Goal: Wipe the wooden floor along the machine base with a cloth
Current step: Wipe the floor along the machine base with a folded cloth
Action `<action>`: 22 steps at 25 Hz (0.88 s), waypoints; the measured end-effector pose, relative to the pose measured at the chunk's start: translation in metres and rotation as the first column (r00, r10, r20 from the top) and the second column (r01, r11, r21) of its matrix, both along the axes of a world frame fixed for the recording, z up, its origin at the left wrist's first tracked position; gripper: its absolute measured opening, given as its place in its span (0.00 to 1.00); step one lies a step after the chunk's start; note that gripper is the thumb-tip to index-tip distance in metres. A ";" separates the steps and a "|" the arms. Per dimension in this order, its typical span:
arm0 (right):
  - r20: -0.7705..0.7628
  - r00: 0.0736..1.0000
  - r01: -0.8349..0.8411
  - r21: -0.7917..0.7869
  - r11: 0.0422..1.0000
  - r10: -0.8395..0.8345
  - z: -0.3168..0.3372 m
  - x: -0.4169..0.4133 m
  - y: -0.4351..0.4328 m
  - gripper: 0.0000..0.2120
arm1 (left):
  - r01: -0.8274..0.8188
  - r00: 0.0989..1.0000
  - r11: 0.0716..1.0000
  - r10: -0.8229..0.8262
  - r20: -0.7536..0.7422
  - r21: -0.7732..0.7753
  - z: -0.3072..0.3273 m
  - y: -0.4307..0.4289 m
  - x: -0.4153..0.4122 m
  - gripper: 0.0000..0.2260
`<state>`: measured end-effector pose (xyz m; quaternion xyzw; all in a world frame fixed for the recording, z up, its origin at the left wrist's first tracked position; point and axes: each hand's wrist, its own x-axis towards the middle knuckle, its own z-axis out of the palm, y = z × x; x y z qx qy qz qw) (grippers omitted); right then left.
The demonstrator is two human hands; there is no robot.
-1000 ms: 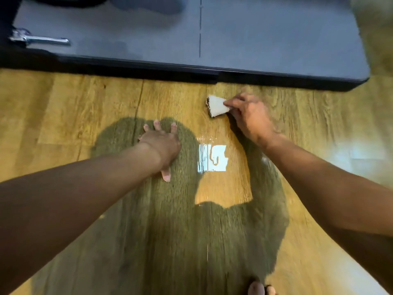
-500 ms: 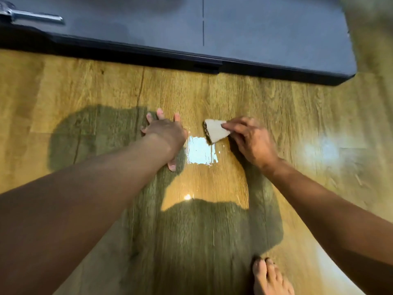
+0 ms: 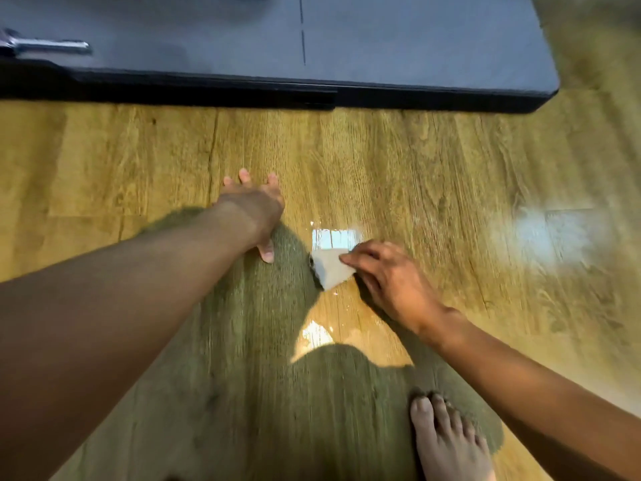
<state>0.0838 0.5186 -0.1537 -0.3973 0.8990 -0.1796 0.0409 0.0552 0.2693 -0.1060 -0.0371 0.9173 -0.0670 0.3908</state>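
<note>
A small folded white cloth (image 3: 331,268) lies on the wooden floor (image 3: 416,175), well in front of the dark grey machine base (image 3: 381,46) that spans the top of the view. My right hand (image 3: 388,279) grips the cloth's right end with curled fingers and holds it down on the floor. To its left my left hand (image 3: 255,210) rests flat on the floor, fingers spread and straight, holding nothing. A bright glossy patch (image 3: 334,237) shines on the boards just beyond the cloth.
The base's black lower edge (image 3: 242,90) runs across the top, ending in a corner at the upper right. A metal handle (image 3: 45,46) sticks out at the upper left. My bare foot (image 3: 447,442) stands on the floor at the bottom right. Dark shadow covers the near floor.
My right hand has drawn the cloth back from beside the machine base toward me, across the glossy patch. My left hand has stayed planted on the floor.
</note>
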 end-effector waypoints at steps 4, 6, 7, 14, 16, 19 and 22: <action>0.020 0.996 -0.089 0.032 0.996 0.089 0.006 -0.014 0.002 0.12 | 0.081 0.997 0.997 -0.081 0.009 0.003 0.000 0.027 -0.003 0.58; 0.013 0.998 0.058 0.065 0.996 -0.059 0.003 -0.033 -0.011 0.13 | 0.059 0.997 0.998 -0.059 0.039 0.022 0.001 0.026 -0.007 0.60; 0.017 0.992 0.120 0.058 0.991 -0.121 0.003 -0.029 -0.013 0.13 | 0.052 0.997 0.998 -0.054 0.050 0.045 0.001 0.024 -0.007 0.60; 0.004 0.994 -0.107 0.005 0.994 0.107 0.004 0.018 0.015 0.18 | 0.085 0.996 0.992 -0.083 -0.018 0.097 0.010 0.030 -0.001 0.52; -0.045 0.993 -0.110 0.020 0.994 0.111 0.002 -0.028 -0.009 0.16 | 0.071 0.997 0.992 -0.069 -0.022 0.100 0.008 0.032 -0.001 0.53; -0.061 0.996 -0.066 0.059 0.996 0.070 -0.002 -0.111 -0.053 0.14 | -0.009 1.000 0.987 0.013 -0.023 0.160 0.009 0.028 0.001 0.52; -0.097 0.995 -0.018 0.114 0.993 0.030 -0.003 -0.180 -0.081 0.14 | -0.077 0.997 0.969 0.077 0.010 0.233 0.009 0.028 -0.002 0.52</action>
